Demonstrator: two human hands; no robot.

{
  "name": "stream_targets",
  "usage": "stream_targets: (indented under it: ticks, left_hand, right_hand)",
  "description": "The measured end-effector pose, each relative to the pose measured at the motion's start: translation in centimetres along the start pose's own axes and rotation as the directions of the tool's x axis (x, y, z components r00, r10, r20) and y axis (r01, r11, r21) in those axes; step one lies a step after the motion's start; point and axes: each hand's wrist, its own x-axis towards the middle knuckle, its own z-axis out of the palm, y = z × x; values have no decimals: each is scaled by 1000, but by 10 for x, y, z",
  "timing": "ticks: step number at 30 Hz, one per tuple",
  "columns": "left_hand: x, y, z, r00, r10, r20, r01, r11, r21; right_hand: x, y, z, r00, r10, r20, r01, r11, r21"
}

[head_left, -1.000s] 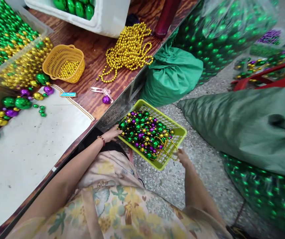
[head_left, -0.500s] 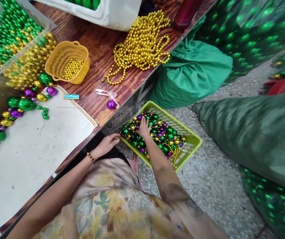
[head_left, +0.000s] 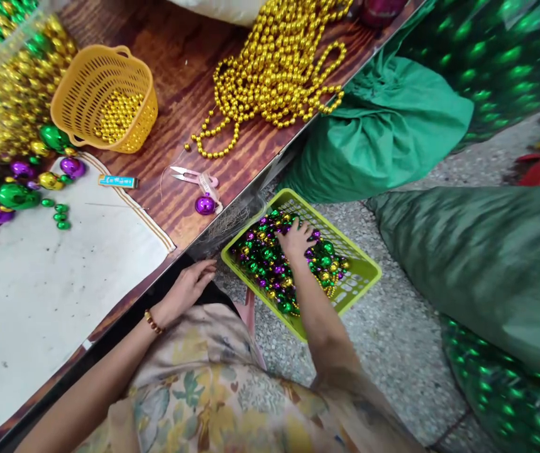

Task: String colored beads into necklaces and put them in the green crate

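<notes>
My right hand (head_left: 295, 241) lies palm down with spread fingers on the heap of purple, green and gold bead strands (head_left: 270, 267). That heap fills much of a lime-green plastic basket (head_left: 371, 267) beside my lap. My left hand (head_left: 188, 286), with a beaded bracelet on its wrist, rests over my lap by the table edge. Its fingers are loosely stretched and hold nothing visible. Left of the basket, on the table, are pink-handled thread snips (head_left: 187, 175) and a purple ball (head_left: 204, 204).
On the wooden table lie gold bead strands (head_left: 274, 69), an orange basket (head_left: 104, 94) holding gold beads, a white cloth (head_left: 62, 302) and a blue-labelled small box (head_left: 117, 181). Green sacks (head_left: 387, 132) stand right of the table. A clear bin (head_left: 15, 88) of beads is at far left.
My right hand has shifted right across the beads, its fingers now wider apart. My left hand has drawn back from the basket's rim toward my lap. The view has moved closer to the table.
</notes>
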Motion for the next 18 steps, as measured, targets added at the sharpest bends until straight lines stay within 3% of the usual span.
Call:
stream_targets:
  ticks: [3,4,7,11,13,15,18]
  left_hand:
    - [-5,4,-3,1000,3,-13,-3,1000,-6]
    - [-8,4,-4,1000,0,-14,0,1000,0]
    - [-16,2,-6,1000,11,1,-11,998,59]
    - [-26,-1,-7,997,80,5,-80,986,146]
    - [-29,-1,-6,995,104,-7,-102,986,135]
    - [-31,0,-5,992,123,-23,-120,986,114]
    - [-35,3,-5,988,154,-26,-151,983,102]
  right_hand:
    - [-37,-23,28,996,17,88,-16,1000,-11]
    - [-44,-28,37,992,-27,120,33,999,-42]
    - [-36,-31,48,971,-96,218,117,989,-87]
    - [7,-23,31,960,-61,275,79,995,-57]
    - [13,-22,20,948,-70,309,84,996,-32]
    - [4,-27,12,947,-88,310,95,996,-5]
    - [-30,-42,8,967,-130,221,121,991,54]
